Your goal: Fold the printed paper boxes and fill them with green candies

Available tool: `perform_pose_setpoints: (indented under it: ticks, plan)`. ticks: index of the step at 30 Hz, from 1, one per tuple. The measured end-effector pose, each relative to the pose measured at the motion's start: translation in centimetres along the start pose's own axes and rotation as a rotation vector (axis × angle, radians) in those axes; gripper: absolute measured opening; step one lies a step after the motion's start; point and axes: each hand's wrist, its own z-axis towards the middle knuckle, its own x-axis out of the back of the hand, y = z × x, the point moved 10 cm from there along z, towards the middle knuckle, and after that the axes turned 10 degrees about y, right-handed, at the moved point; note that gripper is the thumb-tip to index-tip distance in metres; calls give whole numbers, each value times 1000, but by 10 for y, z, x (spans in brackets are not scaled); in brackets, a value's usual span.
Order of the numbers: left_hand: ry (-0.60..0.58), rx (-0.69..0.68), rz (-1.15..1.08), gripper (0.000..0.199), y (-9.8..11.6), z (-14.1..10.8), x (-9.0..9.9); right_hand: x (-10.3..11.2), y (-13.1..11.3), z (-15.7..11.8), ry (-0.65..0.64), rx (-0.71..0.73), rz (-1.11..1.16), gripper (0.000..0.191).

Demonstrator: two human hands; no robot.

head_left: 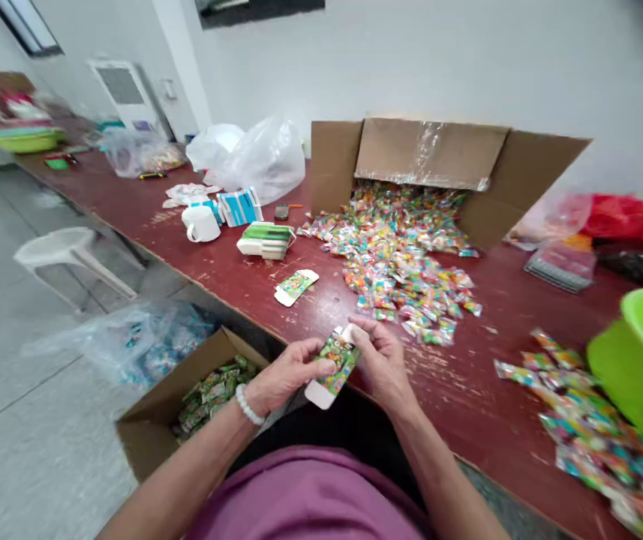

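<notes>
A small green printed carton (337,364) is between my two hands at the table's front edge, its white flap hanging at the lower end. My left hand (292,373), with a white bead bracelet at the wrist, pinches its left side, thumb on the printed face. The fingers of my right hand (380,360) are closed on its upper right end, near a white flap. A flat carton (296,286) of similar print lies on the table just beyond. Behind my hands, small colourful candy packets (392,255) spill from a cardboard box (422,154) tipped on its side.
On the red table (253,289) stand a white mug (201,223), a stack of green-and-white cartons (265,240) and plastic bags (265,161). Right are a green basin (639,367) and more packets (596,435). Below left, a cardboard box (152,427) holds filled cartons; a white stool (67,247) stands beyond.
</notes>
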Motion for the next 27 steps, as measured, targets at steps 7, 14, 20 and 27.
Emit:
perform_pose_setpoints:
  ticks: [7, 14, 20, 27]
  plan:
    - [-262, 185, -68, 39, -29, -31, -40, -31, -11, -39, -310, -81, -51, 31]
    - [-184, 1, -59, 59, -11, -34, -37, -29, -28, -50, -342, -19, -11, 49]
    - [-63, -104, -28, 57, 3, -33, -30, -18, -44, -56, -238, 259, -214, 50]
    - [-55, -49, 59, 70, -10, -33, -27, -36, -87, -89, -194, 901, -786, 28]
